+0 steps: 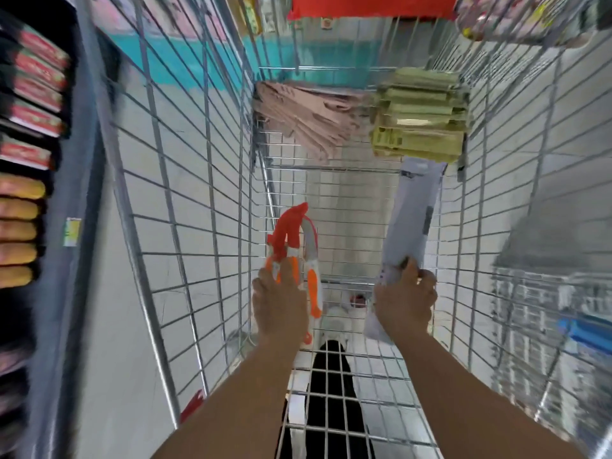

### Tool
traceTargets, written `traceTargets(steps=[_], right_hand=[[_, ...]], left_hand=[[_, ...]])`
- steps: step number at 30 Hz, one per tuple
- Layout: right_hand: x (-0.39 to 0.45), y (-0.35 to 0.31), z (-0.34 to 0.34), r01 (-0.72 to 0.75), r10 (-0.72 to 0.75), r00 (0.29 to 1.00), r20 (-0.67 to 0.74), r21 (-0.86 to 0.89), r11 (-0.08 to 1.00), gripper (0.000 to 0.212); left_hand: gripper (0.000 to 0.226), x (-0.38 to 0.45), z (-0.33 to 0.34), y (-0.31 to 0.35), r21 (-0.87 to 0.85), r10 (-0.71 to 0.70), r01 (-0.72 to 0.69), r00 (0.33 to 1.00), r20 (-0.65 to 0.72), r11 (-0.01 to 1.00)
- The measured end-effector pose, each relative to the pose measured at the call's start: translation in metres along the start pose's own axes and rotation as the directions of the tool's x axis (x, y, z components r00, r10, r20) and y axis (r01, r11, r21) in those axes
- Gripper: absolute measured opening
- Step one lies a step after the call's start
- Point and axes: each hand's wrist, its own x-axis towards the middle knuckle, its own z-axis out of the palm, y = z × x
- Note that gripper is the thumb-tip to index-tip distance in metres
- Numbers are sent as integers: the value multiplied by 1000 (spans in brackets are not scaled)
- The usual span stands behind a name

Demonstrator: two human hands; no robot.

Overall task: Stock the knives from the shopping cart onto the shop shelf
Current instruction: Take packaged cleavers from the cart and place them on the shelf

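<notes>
orange-handled knives [299, 260] on red-and-white card

Two bare forearms, no sleeves in view, no watch, bands or rings seen. Left hand [280, 304] and right hand [405, 301] ungloved, nails short. Below, toward 6 o'clock, dark trousers [331, 385] show through cart mesh, details blurred
</notes>
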Motion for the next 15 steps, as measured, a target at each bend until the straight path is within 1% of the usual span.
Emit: traceTargets(steps=[2,4,7,8,10,12,15], right_hand=[[-1,-4,5,-8,9,1000,-26,27,1000,65],[-1,-7,8,-59,64,997,-49,83,995,67],[0,-3,8,-44,47,998,-32,80,996,72],[0,-2,7,-42,43,999,-15,100,994,73],[-1,0,4,-46,44,999,20,130,990,77],[-6,-1,2,-38,31,998,53,124,992,81],[-18,-1,1,-23,8,994,112,136,990,85]], left_hand=[[67,5,1,1,-29,-30,29,1000,-7,999],[71,8,4,2,-64,-76,76,997,1,995],[78,9,5,5,-126,-168,170,985,28,977],[79,9,6,5,-132,-177,180,984,33,975],[77,8,5,4,-124,-150,155,988,46,980],[71,7,4,0,-127,-112,117,992,49,985],[63,6,1,-1,-121,-92,101,993,78,987]])
